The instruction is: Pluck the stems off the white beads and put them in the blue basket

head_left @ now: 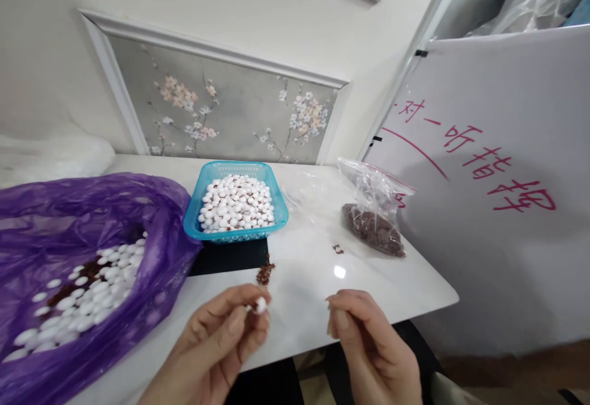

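Observation:
My left hand (221, 337) is closed, pinching a small white oval bead (260, 305) between thumb and fingers above the table's front part. To its right, my right hand (373, 343) is also closed, thumb against forefinger; whatever sits between those fingertips is hidden or too small to name. A little pile of reddish-brown bits (265, 271) lies on the table just beyond my left hand. Past it stands a blue plastic basket (190, 227), filled with white oval beads (237, 201) and some reddish-brown bits among them.
At the left, an open purple plastic bag (170, 257) holds more white ovals and reddish-brown bits. A clear zip bag of brown material (375, 230) lies at the right, near a few loose bits (338, 249). A whiteboard (488, 257) with red writing borders the table (415, 288).

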`<state>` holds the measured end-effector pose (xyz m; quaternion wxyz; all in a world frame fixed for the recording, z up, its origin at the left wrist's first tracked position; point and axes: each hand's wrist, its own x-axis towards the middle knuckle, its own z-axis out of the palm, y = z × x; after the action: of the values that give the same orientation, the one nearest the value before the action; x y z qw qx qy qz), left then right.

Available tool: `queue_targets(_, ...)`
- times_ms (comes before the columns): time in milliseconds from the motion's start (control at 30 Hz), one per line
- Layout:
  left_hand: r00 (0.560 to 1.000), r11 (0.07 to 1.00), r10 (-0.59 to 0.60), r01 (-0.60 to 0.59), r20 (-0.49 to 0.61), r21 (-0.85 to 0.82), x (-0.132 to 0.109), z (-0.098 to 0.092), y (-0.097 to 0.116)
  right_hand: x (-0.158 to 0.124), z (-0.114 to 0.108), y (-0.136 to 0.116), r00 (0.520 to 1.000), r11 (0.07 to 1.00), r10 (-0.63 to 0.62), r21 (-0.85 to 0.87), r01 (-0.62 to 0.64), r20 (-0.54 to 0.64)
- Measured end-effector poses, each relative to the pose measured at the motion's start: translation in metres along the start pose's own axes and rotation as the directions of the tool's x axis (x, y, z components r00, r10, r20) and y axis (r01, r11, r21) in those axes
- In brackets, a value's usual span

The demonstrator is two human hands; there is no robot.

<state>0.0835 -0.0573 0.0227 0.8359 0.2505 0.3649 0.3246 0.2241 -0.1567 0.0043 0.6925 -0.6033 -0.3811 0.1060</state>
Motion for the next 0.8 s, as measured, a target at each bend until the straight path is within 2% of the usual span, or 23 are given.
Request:
queue_targets(100,0.979,0.986,0.162,-0.157,-0.126,0.051,0.01,-0.012,0.017,0.006,-0.011,0.006,0.999,0.994,0.0,-0.106,-0.004,-0.036)
queue_targets(300,0.926,0.926,0.368,-0.358,-0.079,0.12,0.024,-0.018,0.038,0.012,-0.023,0.036,1.0,0.957,0.001,-0.291,0.007,0.028)
queue_targets(367,0.907,0.904,0.418,-0.41,-0.055,0.123,0.027,-0.018,0.041,0.019,-0.02,0.048,0.995,0.925,0.027,-0.379,0.012,0.098)
queue_targets(467,0.88,0.873,0.474,-0.468,-0.017,0.135,0.03,-0.016,0.046,0.034,-0.01,0.059,0.963,0.85,0.055,-0.519,0.093,0.264)
queue_targets(533,0.836,0.825,0.549,-0.543,0.005,0.159,0.036,-0.014,0.054,0.045,-0.002,0.062,0.946,0.811,0.057,-0.567,0.142,0.319)
queue_targets(600,0.749,0.724,0.662,-0.645,0.016,0.246,0.046,-0.013,0.066,0.051,0.005,0.065,0.943,0.775,0.052,-0.608,0.17,0.329)
queue_targets(667,0.637,0.554,0.769,-0.702,0.049,0.447,0.063,-0.012,0.082,0.051,0.01,0.071,0.947,0.735,0.049,-0.653,0.182,0.319)
queue_targets(700,0.591,0.454,0.803,-0.691,0.079,0.563,0.072,-0.01,0.09,0.05,0.012,0.074,0.951,0.717,0.047,-0.673,0.182,0.307)
queue_targets(733,0.562,0.349,0.817,-0.654,0.124,0.671,0.082,-0.009,0.097,0.049,0.013,0.078,0.955,0.702,0.044,-0.689,0.179,0.293)
queue_targets(800,0.562,0.254,0.807,-0.606,0.18,0.754,0.098,-0.006,0.107,0.044,0.013,0.085,0.962,0.679,0.04,-0.713,0.171,0.269)
